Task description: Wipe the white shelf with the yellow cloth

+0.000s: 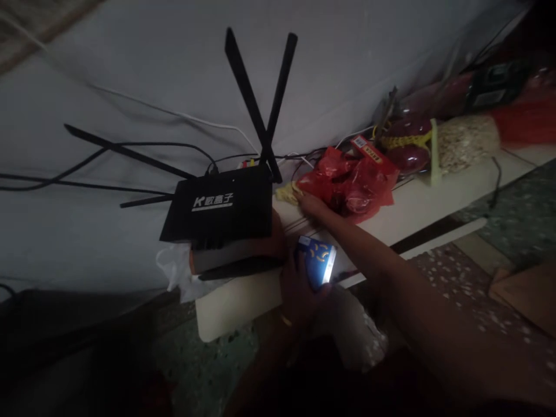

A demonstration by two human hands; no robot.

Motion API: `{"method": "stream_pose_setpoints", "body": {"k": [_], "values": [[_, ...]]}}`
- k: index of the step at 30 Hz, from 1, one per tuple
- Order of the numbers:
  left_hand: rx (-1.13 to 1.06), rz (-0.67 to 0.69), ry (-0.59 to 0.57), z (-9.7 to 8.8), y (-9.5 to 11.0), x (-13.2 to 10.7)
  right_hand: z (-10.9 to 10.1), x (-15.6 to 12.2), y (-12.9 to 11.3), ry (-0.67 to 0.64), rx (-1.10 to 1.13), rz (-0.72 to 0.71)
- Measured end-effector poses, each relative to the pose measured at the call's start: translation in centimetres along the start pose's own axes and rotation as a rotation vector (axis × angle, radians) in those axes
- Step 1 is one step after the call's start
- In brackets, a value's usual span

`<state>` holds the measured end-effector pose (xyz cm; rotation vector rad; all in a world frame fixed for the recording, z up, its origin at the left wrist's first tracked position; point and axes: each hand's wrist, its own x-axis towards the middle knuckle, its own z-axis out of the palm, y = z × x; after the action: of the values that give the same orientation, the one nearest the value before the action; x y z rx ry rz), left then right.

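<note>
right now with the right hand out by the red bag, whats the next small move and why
Probably close the right hand on the yellowish bit lying between the black router and the red plastic bag. The fingertips already rest at that spot on the white shelf, while the left hand holds a lit phone that lights it.

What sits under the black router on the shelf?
The black router rests on a dark flat box, with white cloth or plastic showing beneath. Darkness hides the rest.
</note>
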<state>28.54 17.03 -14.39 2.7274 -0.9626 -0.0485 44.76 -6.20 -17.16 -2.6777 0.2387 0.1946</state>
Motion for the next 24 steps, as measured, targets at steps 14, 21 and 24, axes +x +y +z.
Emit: {"method": "stream_pose_setpoints", "body": {"k": [14,21,24], "values": [[-0.021,-0.099,-0.166,-2.7,-0.2,-3.6,2.9,-13.0,1.9,-0.011,-0.300,-0.238],[0.066,-0.092,-0.132,-2.0,-1.6,-4.5,1.8,0.2,-1.8,0.053,-0.205,-0.201],[0.081,-0.110,-0.129,-1.4,-1.4,-4.3,1.2,4.2,-2.8,0.071,-0.150,-0.200]]}}
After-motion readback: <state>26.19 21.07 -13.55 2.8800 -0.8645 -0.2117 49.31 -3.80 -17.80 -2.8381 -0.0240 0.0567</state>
